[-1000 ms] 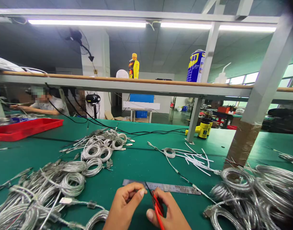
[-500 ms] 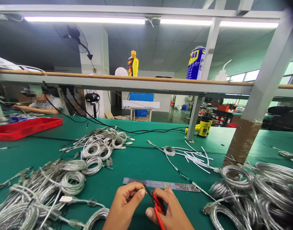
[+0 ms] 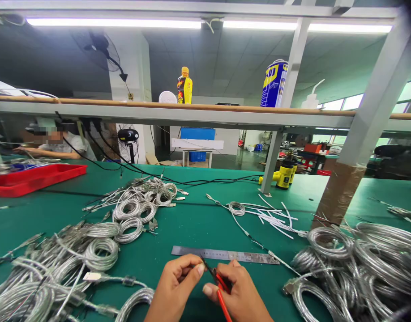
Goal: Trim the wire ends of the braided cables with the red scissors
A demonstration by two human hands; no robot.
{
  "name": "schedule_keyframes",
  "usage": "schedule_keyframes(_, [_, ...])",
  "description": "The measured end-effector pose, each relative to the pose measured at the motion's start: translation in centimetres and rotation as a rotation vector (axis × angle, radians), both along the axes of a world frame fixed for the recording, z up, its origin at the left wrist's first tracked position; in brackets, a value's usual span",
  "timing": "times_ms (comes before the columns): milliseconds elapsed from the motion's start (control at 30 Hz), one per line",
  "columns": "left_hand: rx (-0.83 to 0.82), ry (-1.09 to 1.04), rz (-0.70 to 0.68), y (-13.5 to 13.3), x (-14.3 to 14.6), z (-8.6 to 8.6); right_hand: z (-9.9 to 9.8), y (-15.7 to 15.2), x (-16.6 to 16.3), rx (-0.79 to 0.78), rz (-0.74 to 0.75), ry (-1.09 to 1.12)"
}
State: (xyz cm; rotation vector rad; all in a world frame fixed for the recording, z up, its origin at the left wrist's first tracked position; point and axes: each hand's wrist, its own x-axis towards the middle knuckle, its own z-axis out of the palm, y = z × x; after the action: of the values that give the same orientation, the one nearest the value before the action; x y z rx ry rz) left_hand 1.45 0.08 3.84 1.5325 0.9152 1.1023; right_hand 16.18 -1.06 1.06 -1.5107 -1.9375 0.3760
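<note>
My left hand (image 3: 174,288) is at the bottom centre, with thumb and forefinger pinched on the end of a thin cable that is too small to make out clearly. My right hand (image 3: 241,295) is closed round red-handled cutters (image 3: 220,288), and their dark tip points up-left toward the left fingertips. Both hands hover just in front of a steel ruler (image 3: 225,255) lying flat on the green table (image 3: 192,223).
Coiled silver cables lie heaped at left (image 3: 91,252), centre-left (image 3: 141,203) and right (image 3: 353,268). White wire offcuts (image 3: 272,217) lie behind the ruler. A red tray (image 3: 31,176) stands far left, where another person sits behind it. A taped post (image 3: 340,197) rises at right; bottles stand on the shelf.
The view has shifted slightly, so the ruler and the shelf bottles sit a little higher. Both hands keep their pinch and grip near the ruler.
</note>
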Motion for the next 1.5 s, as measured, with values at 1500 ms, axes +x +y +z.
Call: schedule_keyframes(1500, [-0.162,-0.025,-0.03,4.9,-1.7,-2.0,0.2,8.4,2.0,-0.263,0.138,-0.247])
